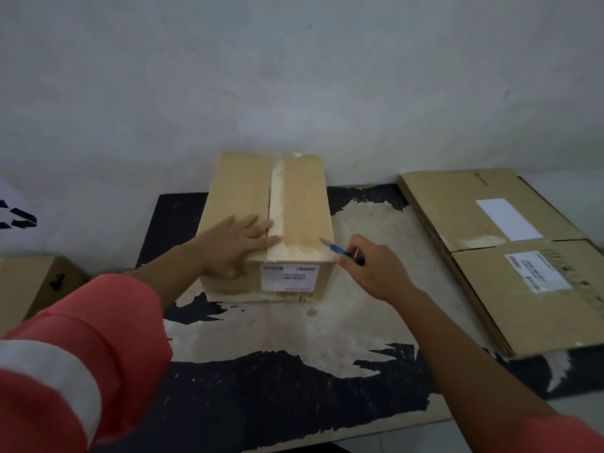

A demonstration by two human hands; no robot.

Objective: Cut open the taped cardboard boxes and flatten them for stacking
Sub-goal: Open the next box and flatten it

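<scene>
Left hand (240, 243) lies flat, fingers straight, on the taped rectangular cardboard box (300, 204); right hand (372, 266) pinches a slim blue cutter (340, 250).

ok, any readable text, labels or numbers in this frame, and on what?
Nothing legible in this frame.
The white label on the taped box, near end: printed lines, too blurred.
The printed label on the flattened boxes: too small and blurred.
The white patch on the same stack: looks blank.
The black mark on the left box: a shape, unreadable.
</scene>
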